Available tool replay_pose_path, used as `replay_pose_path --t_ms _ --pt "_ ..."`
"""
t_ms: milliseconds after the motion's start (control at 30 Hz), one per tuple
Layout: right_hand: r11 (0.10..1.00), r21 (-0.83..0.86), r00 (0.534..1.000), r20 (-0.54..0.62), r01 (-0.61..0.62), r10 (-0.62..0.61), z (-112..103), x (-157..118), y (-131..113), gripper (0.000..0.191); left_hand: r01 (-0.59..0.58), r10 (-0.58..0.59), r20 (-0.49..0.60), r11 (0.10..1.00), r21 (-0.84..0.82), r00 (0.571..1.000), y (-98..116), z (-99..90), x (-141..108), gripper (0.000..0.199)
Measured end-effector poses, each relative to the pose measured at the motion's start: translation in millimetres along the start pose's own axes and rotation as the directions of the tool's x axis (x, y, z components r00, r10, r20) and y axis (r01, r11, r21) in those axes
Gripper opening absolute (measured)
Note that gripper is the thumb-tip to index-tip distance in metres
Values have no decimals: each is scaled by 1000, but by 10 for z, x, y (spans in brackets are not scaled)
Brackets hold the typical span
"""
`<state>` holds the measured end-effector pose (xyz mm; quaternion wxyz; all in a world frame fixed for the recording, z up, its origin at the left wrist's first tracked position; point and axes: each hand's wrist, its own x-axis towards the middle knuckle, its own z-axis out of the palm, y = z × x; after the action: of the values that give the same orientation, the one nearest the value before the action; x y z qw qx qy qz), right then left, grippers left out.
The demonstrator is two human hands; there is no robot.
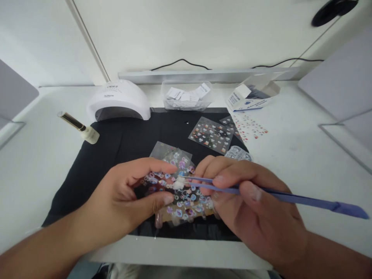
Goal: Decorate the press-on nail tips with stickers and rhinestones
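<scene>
The head view is showing the purple tweezers (308, 202) lying long across the right hand (261, 224), their axis running left to right and sloping slightly down toward the right. Their thin tips are pointing left, toward the left hand (122, 193), and their joined end is sticking out past the right hand. The right hand is pinching them between thumb and fingers; the tips are standing slightly apart at a small white piece (178, 183), and whether they are gripping it cannot be told. The white piece is sitting over a clear sticker sheet (186, 203) with purple and blue designs. The left hand is reaching around the sheet's left side, thumb and forefinger parted; whether its hidden fingers are holding anything cannot be told. Glossy nail tips (158, 220) are showing below the sheet.

Farther out, more sticker sheets (211, 133) are lying on the black mat (116, 155). A bottle (90, 135) is pointing its gold cap to the upper left. Behind, a white lamp (119, 97) is carrying small lettering, seemingly "SUNone". A clear tub (187, 104) is holding white packets, one reading "Pad". An open box (247, 102) is bearing blurred blue print.
</scene>
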<state>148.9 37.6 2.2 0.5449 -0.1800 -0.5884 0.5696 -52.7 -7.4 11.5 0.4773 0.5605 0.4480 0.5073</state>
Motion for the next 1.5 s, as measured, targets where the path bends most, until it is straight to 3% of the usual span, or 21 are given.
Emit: replay_pose_path --t_ms 167,367,600,900,1100,1333,1500 --pt "997 -17 997 -13 78 -78 11 -5 -3 21 27 -30 -57 998 -50 998 39 50 11 35" --pt "987 -86 985 112 137 -128 -9 -21 -45 22 44 -47 -52 997 -65 998 54 32 12 40" --pt "994 -63 996 18 87 -86 -13 -8 -23 20 89 -90 -12 992 -86 996 31 13 -11 38" --pt "989 -85 992 33 124 -122 11 -10 1 22 77 -78 -27 997 -29 997 41 36 16 29" --pt "989 -90 991 80 119 -112 -9 -32 23 25 222 -223 -29 974 -46 974 59 27 9 27" --pt "971 -147 971 177 189 -162 -52 -45 13 25 143 -139 -81 988 49 987 46 50 5 27" --pt "961 -183 965 198 207 -170 -63 -44 15 26 75 -68 -61 990 122 996 3 11 17 25"
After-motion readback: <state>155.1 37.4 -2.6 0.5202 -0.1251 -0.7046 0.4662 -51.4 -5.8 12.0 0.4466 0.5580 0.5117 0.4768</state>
